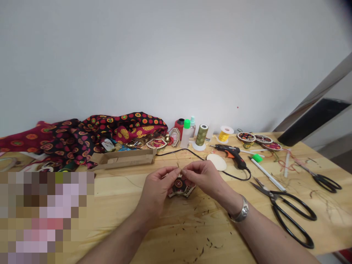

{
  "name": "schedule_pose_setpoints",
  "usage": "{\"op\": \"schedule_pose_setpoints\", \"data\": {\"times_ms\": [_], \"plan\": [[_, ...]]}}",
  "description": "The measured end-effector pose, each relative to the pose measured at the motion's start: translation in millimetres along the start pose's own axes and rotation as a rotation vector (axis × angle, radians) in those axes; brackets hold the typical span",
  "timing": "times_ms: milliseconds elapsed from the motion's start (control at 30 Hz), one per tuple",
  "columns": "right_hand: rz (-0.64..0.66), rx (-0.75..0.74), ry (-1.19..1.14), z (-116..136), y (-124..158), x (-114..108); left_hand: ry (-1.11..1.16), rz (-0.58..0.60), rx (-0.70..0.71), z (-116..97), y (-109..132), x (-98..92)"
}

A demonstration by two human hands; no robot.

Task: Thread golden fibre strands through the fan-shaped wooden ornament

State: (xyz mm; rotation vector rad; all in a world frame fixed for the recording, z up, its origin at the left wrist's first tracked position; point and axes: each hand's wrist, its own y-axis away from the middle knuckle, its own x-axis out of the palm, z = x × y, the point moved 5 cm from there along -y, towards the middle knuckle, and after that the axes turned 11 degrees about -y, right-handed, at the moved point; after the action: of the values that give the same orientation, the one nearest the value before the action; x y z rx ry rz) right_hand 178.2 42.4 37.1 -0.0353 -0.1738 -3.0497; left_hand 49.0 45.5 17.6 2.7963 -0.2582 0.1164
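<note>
In the middle of the table, my left hand (161,183) and my right hand (204,178) meet fingertip to fingertip, both closed in a pinch. A short, thin olive-brown thread (178,166) pokes up between the fingers. Just below them is a small ornament (179,186) with dark red and black patterned fabric and pale edges, partly covered by both hands. Whether the fingers also press on the ornament is hidden. A white oval disc (216,162) lies just beyond my right hand.
Large black-handled scissors (275,198) lie open at right, smaller scissors (326,181) beyond. A glue gun (232,152) trails its black cable across the table. Behind stand an olive thread cone (202,135), bottles (186,135) and a yellow spool (224,135). A cardboard tray (123,159) and patterned fabric (82,135) are left.
</note>
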Motion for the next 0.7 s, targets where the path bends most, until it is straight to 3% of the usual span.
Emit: {"op": "schedule_pose_setpoints", "data": {"times_ms": [333, 700], "plan": [[-0.013, -0.027, 0.059, 3.3, 0.0, -2.4, -0.02, 0.003, 0.035, 0.1, -2.8, -1.6], [0.05, 0.093, -0.31, -0.9, 0.2, -1.5, -0.076, 0.008, 0.082, -2.1, -2.9, -3.1]]}}
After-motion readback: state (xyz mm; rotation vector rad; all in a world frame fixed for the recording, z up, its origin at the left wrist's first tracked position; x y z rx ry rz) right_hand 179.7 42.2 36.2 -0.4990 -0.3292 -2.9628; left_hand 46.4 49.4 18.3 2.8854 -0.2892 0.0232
